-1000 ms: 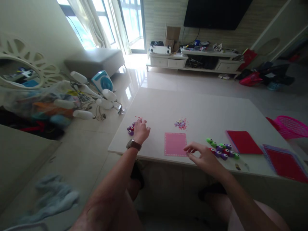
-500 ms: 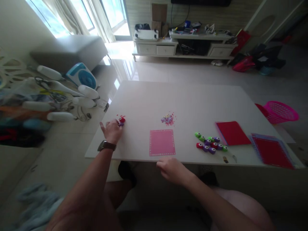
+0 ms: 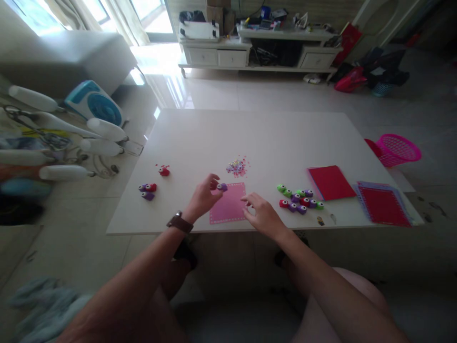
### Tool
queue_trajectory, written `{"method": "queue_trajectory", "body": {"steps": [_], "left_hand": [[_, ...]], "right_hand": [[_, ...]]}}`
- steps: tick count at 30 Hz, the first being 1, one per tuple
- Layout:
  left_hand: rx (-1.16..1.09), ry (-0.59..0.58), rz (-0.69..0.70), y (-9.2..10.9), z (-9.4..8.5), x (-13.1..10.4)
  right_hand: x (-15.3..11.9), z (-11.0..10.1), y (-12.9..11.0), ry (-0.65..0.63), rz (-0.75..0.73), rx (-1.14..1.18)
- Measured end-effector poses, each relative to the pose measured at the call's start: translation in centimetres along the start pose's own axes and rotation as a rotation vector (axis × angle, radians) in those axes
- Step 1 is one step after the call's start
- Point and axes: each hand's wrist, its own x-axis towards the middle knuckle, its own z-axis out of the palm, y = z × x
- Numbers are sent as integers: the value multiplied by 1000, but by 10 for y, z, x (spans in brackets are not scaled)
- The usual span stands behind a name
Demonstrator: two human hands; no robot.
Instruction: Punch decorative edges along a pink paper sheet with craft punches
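Note:
Over the upper part of the pink paper sheet (image 3: 228, 207), my left hand (image 3: 202, 197) pinches a small purple craft punch (image 3: 222, 187) with a white eye-like spot. The sheet has a row of small holes along its edges. My right hand (image 3: 260, 212) is at the sheet's right edge, its fingers curved and apart, with nothing visible in them. Just beyond the sheet lies a heap of coloured confetti (image 3: 237, 167). To the left a red punch (image 3: 164, 171) stands by red paper bits, with several purple and red punches (image 3: 147, 196) nearer me.
To the right are several green, purple and red punches (image 3: 302, 200) in a group. Red sheets (image 3: 332, 182) and another stack of red sheets (image 3: 383, 205) lie farther right. A pink basket (image 3: 399, 150) stands beyond the table's right end.
My left hand has come right from the punches at the far left to the pink sheet, bringing a purple punch. My right hand has risen from the table's front edge to the sheet's right edge.

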Motion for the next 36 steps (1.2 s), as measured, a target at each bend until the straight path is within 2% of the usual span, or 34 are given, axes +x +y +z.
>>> {"method": "queue_trajectory", "body": {"steps": [2, 4, 6, 8, 11, 13, 15, 17, 20, 23, 29, 36], "left_hand": [[-217, -150, 58, 16, 34, -6], [-340, -244, 99, 27, 59, -9], [-412, -273, 103, 33, 74, -10], [-473, -275, 76, 34, 80, -7], [-540, -318, 24, 34, 81, -4], [-499, -352, 27, 34, 78, -3], [-317, -350, 88, 34, 72, -4], [-20, -354, 173, 35, 66, -8], [370, -436, 235, 35, 59, -17], [540, -504, 261, 32, 57, -27], [604, -629, 277, 27, 54, -37], [538, -681, 317, 27, 53, -40]], "right_hand": [[3, -7, 12, 85, 41, 130], [3, -11, 22, 100, 46, 234], [2, -13, 31, 91, 45, 298], [-1, -15, 37, 77, 62, 333], [-5, -17, 44, 45, 121, 366], [-8, -19, 46, 38, 154, 354], [-10, -21, 48, 50, 162, 288], [-12, -20, 50, 74, 150, 186], [-14, -17, 54, 82, 136, 72], [-17, -13, 58, 45, 121, -15], [-19, -11, 62, -84, 79, -77], [-15, -8, 58, -114, 61, -75]]}}
